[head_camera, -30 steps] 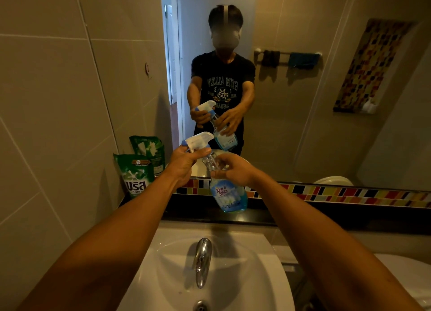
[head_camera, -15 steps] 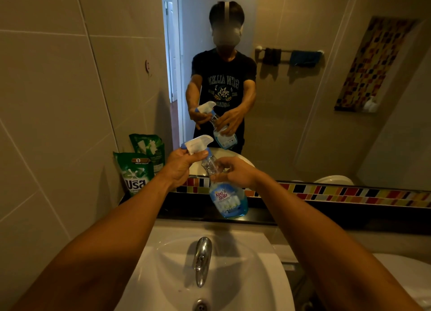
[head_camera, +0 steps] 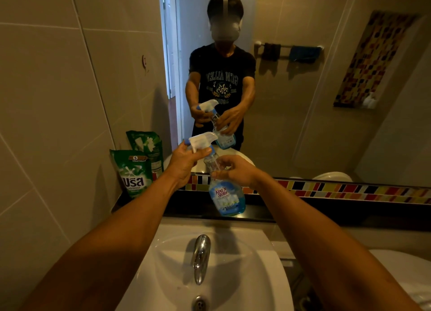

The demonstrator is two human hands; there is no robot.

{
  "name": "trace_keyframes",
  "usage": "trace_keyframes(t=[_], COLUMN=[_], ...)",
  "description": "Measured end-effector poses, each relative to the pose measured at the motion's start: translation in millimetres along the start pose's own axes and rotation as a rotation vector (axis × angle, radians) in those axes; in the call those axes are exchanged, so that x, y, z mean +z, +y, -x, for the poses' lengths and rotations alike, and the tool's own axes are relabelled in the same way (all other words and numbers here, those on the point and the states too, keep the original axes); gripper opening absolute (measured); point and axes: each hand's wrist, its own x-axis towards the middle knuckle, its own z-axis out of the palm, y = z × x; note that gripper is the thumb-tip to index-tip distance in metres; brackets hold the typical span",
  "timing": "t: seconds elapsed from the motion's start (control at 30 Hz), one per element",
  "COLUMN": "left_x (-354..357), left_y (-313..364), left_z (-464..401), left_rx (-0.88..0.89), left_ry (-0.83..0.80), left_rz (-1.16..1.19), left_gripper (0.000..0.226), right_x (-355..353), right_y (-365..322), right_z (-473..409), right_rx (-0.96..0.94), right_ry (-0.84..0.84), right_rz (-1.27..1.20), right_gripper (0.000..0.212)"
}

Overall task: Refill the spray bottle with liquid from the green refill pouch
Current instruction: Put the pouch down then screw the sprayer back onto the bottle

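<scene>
- Two hands raised over the sink (head_camera: 233, 275), before the mirror.
- Left hand (head_camera: 184, 162): fingers curled round the white spray head (head_camera: 201, 139).
- Right hand (head_camera: 235, 169): grips the neck of the tilted spray bottle (head_camera: 227, 197).
- Green pouch (head_camera: 134, 173): upright on the bench (head_camera: 303, 214), far left, against the wall.

Blue spray bottle (head_camera: 227, 197), white trigger head (head_camera: 201, 139); green refill pouch (head_camera: 134, 173); multicoloured, seemingly mosaic tile strip (head_camera: 349, 189).

— What is seen of the spray bottle (head_camera: 225, 194)?
— Clear glossy plastic, with a matt white trigger head (head_camera: 202, 140).
— And the rest?
— The refill pouch (head_camera: 133, 173) is shiny film, the faucet (head_camera: 200, 257) polished metal, the basin (head_camera: 245, 275) glazed smooth.
</scene>
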Motion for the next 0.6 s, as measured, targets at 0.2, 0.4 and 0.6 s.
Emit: trace_keyframes(t=[0.2,0.4,0.6], left_x=[-11.4,-1.7,28.2], left_y=[-41.3,-91.2,-128.2], left_z=[18.9,50.2,52.5], left_rx=[-0.201,-0.424,-0.572], left_ry=[0.018,0.002,-0.040], left_rz=[-0.022,-0.192,-0.157], left_gripper=[0.032,0.048,0.068], right_x=[-6.1,-5.8,-6.0], right_y=[17.8,47.1,76.8], right_z=[0.7,8.0,11.0], right_rx=[0.016,0.042,0.092], right_ry=[0.061,0.148,0.171], right_rz=[-0.053,-0.122,-0.246], right_gripper=[0.021,0.032,0.031])
